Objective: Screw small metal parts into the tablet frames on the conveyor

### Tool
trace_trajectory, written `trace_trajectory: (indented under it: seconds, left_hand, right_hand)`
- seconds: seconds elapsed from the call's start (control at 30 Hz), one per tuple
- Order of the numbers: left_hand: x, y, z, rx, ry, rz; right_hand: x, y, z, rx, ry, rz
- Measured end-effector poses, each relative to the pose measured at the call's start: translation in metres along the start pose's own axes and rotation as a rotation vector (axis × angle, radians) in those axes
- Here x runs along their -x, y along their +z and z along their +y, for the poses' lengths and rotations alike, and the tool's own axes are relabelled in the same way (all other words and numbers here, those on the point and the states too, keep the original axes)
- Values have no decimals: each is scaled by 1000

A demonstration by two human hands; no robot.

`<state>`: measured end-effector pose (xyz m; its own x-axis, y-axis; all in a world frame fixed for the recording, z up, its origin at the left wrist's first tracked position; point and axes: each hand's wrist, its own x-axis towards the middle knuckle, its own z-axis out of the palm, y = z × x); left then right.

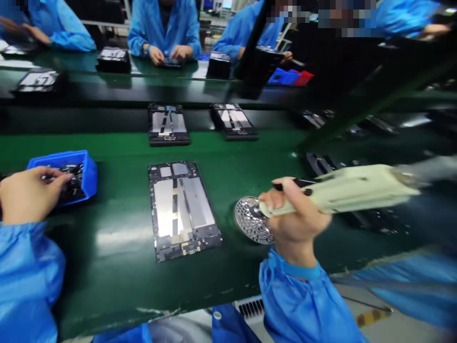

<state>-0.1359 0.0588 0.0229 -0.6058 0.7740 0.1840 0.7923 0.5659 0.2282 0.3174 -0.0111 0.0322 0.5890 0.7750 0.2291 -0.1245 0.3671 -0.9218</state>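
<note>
My left hand (34,193) is at the blue bin (90,174), thumb and fingers pinched together over small dark parts (74,183). What the pinch holds, if anything, cannot be made out. My right hand (298,221) is wrapped around a pale green electric screwdriver (360,188). The tool lies nearly level, its front end over a round metal screw dish full of small holes (248,219); whether the tip touches it is hidden. Between my hands an opened tablet (189,200) lies flat on the green bench, its silver battery panels and dark ribbon strips facing up.
Two more opened tablets (167,125) lie farther back. Dark parts (317,164) sit at the right, near a slanted dark post (342,112). Across the bench, people in blue coats (164,28) work beside stacks of tablets (113,58). The bench's front edge (157,309) is close below.
</note>
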Motion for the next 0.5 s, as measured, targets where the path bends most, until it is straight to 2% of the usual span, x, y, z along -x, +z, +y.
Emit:
trace_trajectory:
  seconds: [0.03, 0.13, 0.23, 0.3, 0.37, 0.5]
  left_hand:
    - [1, -2, 7, -10, -26, 25]
    - [7, -6, 18, 108, 22, 106]
    - [27, -9, 22, 310, 127, 117]
    - [47, -12, 28, 432, 215, 99]
    - [70, -14, 36, 551, 323, 15]
    - [109, -13, 60, 698, 526, -323]
  right_hand:
    - [8, 7, -7, -19, 15, -49]
    - [39, 27, -17, -37, 88, -257]
    - [69, 37, -10, 10, 146, -460]
    - [80, 39, -3, 39, 149, -549]
    - [83, 40, 0, 34, 145, -586]
    - [82, 42, 1, 12, 151, -584]
